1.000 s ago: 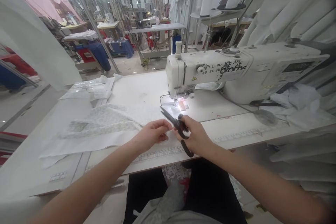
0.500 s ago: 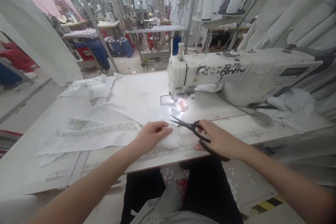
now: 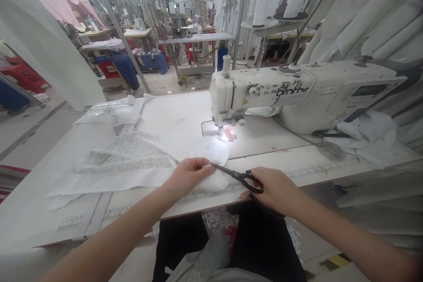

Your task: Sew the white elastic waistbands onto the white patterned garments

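White patterned fabric [image 3: 132, 152] lies spread over the table's left half, its right end reaching close to the sewing machine's needle. My left hand [image 3: 190, 174] pinches the fabric edge between thumb and fingers, just in front of the machine. In my right hand [image 3: 272, 189] is a pair of black scissors [image 3: 236, 175], fingers through and around the handles. The blades are nearly together, pointing left, with their tips at the fabric beside my left fingertips. Whether the tips have cut into the cloth cannot be made out.
A white sewing machine [image 3: 261, 92] with its lamp lit stands behind my hands. A printed ruler strip [image 3: 211, 193] runs along the table's front edge. Crumpled white cloth [image 3: 370, 134] lies at the right end. Thread cones [image 3: 263, 0] stand on a rack behind.
The scissors have moved left and slightly down, and their blades have closed from apart to nearly together. Their tips now meet the fabric at my left fingertips. My left hand has shifted slightly.
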A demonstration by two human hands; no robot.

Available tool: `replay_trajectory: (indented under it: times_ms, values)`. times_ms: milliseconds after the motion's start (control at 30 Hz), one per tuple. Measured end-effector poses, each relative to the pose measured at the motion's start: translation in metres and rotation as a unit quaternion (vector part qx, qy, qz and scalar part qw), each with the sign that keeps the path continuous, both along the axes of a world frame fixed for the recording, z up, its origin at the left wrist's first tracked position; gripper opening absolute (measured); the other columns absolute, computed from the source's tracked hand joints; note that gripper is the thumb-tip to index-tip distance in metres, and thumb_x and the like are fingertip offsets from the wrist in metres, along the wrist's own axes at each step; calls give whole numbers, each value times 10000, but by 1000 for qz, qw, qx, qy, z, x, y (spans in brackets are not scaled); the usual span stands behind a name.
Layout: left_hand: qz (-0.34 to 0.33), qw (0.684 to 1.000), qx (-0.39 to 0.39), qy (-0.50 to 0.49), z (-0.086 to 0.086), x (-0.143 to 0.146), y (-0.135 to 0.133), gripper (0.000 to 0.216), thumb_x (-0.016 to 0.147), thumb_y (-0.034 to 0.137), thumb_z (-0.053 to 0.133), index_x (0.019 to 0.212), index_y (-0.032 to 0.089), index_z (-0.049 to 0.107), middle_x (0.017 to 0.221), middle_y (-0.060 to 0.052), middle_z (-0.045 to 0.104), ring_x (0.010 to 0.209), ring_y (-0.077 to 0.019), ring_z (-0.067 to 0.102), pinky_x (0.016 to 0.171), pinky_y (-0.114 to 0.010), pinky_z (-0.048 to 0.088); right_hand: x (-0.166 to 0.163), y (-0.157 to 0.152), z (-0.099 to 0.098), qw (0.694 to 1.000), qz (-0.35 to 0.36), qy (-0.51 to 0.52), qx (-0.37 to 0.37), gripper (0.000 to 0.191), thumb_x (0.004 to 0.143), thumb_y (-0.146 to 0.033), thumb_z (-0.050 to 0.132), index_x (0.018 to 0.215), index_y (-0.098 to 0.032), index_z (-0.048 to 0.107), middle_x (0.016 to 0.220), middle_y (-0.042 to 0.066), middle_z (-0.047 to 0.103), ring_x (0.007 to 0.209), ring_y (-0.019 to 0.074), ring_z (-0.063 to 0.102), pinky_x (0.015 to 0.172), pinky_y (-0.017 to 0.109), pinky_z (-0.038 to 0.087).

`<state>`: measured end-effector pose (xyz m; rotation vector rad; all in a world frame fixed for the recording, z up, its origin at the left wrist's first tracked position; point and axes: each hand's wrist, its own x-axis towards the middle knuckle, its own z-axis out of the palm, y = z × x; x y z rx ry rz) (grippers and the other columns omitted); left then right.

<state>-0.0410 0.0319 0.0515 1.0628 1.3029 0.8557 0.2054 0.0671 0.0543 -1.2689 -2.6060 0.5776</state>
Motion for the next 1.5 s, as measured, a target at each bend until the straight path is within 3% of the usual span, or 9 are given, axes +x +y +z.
replay_trajectory:
  times_ms: [333,633,733,867,1000,1167,1233,1400,1500]
  values:
    - [-75,996,-45,-2,18,-16,4,288,728,329,613,968,173,644,845,-56,635,722,-148,574,673,-274,433,30,39,-16,995,-96,-2,5,343,708,-477,617,626,-209,419,631,21,539,549,182,492,473,277,314]
    - [-4,951,171,257,4,-23,5,184,736,194,512,891,201,612,808,-16,600,676,-128,513,607,-234,383,36,62,-9,980,-130,72,131,131,795,-254,546,894,-171,570,994,132,556,1006,311,500,853,455,402]
    - [8,924,227,308,0,-17,5,275,718,159,503,981,220,557,697,23,544,570,-105,456,546,-212,332,-19,34,-4,983,-30,180,15,253,844,-350,527,1053,-212,558,1058,65,570,970,211,546,814,370,465]
    - [-32,896,281,343,4,-12,2,404,724,165,545,1109,217,431,647,46,529,528,-105,436,529,-206,319,-74,17,-4,886,61,399,-228,252,812,-397,575,945,-184,576,925,37,600,859,167,567,777,326,471]
    - [7,831,377,409,12,-12,-2,488,737,143,539,1190,197,364,791,-19,545,680,-153,502,612,-252,391,-83,11,3,821,60,484,-297,211,816,-379,571,773,-175,541,741,0,563,717,137,536,677,280,453]
    - [-9,661,593,459,28,-12,-5,378,721,103,566,1058,273,563,1069,-63,573,1056,-248,459,948,-404,297,-67,-6,16,864,51,435,-248,260,822,-394,559,686,-183,491,619,-30,485,587,112,457,568,244,401]
    - [-71,688,577,435,36,-5,-7,312,750,96,533,984,287,611,1025,-36,606,1051,-235,478,960,-391,293,-62,-13,19,875,34,440,-199,241,826,-379,558,703,-190,472,625,-35,466,586,109,445,556,236,387]
    - [-34,898,370,233,49,23,-17,96,791,164,528,875,201,555,800,-16,595,724,-143,544,623,-250,429,-52,-25,30,900,-11,424,-98,146,847,-306,521,969,-232,486,726,-14,540,642,134,502,526,225,392]
    - [3,934,323,152,60,35,-34,96,768,152,556,846,206,541,740,8,575,635,-111,520,547,-213,407,-43,-34,48,910,3,408,-74,85,842,-262,520,911,-223,551,752,-3,556,678,135,517,569,231,412]
